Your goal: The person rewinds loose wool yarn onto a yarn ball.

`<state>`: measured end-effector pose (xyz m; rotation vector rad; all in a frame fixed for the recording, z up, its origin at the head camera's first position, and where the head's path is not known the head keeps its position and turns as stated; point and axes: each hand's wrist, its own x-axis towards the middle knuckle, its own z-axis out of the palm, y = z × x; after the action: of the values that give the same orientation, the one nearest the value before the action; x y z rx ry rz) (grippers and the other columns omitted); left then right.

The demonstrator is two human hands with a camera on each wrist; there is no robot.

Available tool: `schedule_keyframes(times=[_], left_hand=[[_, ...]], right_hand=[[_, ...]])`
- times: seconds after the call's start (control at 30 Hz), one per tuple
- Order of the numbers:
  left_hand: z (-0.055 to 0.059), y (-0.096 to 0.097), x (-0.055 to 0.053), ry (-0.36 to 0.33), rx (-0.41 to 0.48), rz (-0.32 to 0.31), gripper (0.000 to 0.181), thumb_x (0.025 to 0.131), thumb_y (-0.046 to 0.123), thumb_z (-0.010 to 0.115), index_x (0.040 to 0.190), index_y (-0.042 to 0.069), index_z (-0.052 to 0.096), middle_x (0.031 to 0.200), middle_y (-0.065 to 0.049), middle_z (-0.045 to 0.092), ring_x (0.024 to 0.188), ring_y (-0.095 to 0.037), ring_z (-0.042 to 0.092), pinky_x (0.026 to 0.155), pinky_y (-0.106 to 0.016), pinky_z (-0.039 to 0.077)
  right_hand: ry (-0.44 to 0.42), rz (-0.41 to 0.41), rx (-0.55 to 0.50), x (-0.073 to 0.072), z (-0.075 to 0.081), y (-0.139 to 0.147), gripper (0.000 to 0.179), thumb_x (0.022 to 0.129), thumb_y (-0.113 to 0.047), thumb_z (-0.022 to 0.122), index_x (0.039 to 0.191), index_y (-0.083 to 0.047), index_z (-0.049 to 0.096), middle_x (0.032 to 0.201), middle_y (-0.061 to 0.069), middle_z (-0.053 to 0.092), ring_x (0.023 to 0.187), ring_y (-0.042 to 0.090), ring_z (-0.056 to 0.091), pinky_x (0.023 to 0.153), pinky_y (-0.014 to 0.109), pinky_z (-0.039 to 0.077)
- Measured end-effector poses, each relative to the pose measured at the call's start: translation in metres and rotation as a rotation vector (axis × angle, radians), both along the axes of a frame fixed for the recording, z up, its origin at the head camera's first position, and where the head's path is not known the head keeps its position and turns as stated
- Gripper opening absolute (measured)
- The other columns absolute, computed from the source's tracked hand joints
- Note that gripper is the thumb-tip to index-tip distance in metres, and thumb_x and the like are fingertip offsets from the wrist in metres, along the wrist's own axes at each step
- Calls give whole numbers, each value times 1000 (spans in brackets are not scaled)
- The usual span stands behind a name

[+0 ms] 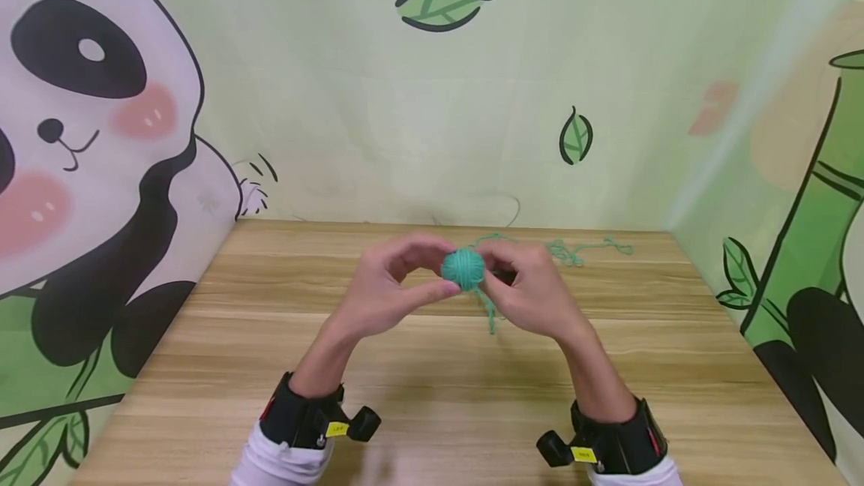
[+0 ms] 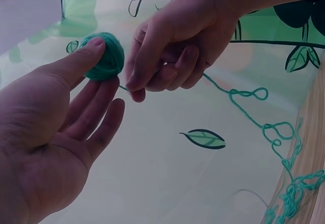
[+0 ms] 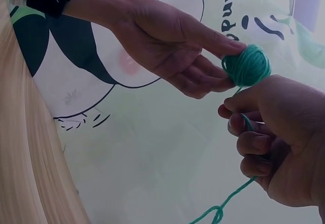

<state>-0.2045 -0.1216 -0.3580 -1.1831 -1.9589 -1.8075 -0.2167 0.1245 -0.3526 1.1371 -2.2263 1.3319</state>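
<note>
1. While pinching yarn ball (image 1: 463, 269) betw. thumb and fingertips of L hand (image 1: 381, 291), holding it up above table (image 1: 405, 411), just beside R hand (image 1: 540, 287); leaving lower L fingers slightly spread.
2. Pinching strand (image 3: 240, 189) w/ R thumb + index, curling other R fingers around it.
3. Poss. risking a drop of ball, b/c gripping only w/ fingertips.
4. Prob. risking knots if pulling too quickly, b/c of messy loops in loose yarn (image 2: 292, 198) on table.
5. Maybe risking slack winds if pinching strand too softly.
6. Not seeing far side of ball, nor strand part inside R palm.
7. In R-wrist view, losing strand's lower part at frame edge; in head view, not being able to identify dark patch (image 1: 505, 276) near R thumb.
</note>
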Motion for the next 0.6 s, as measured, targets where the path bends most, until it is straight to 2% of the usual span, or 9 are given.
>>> schedule_keyframes(times=[0.13, 0.3, 0.6], left_hand=[[0, 0, -1, -23, 14, 67, 43, 92, -11, 87, 132, -1, 75, 120, -24, 82, 101, -14, 80, 98, -33, 69], [0, 0, -2, -24, 14, 109, 43, 93, -9, 87, 134, 0, 75, 121, -21, 82, 101, -15, 80, 99, -35, 69], [-3, 0, -6, 27, 30, 166, 41, 92, -9, 87, 131, 1, 76, 118, -18, 82, 100, -14, 81, 94, -33, 69]], right_hand=[[50, 0, 35, 2, 1, -1, 19, 103, 4, 72, 91, -10, 76, 69, -2, 57, 58, 3, 44, 53, 18, 37], [94, 0, 61, 5, 3, -3, 27, 103, 2, 74, 80, -13, 69, 67, -3, 54, 59, 3, 44, 53, 18, 37], [92, 42, 67, 12, 8, -2, 15, 103, 2, 77, 93, -9, 81, 69, -4, 63, 58, -1, 47, 52, 17, 42]])
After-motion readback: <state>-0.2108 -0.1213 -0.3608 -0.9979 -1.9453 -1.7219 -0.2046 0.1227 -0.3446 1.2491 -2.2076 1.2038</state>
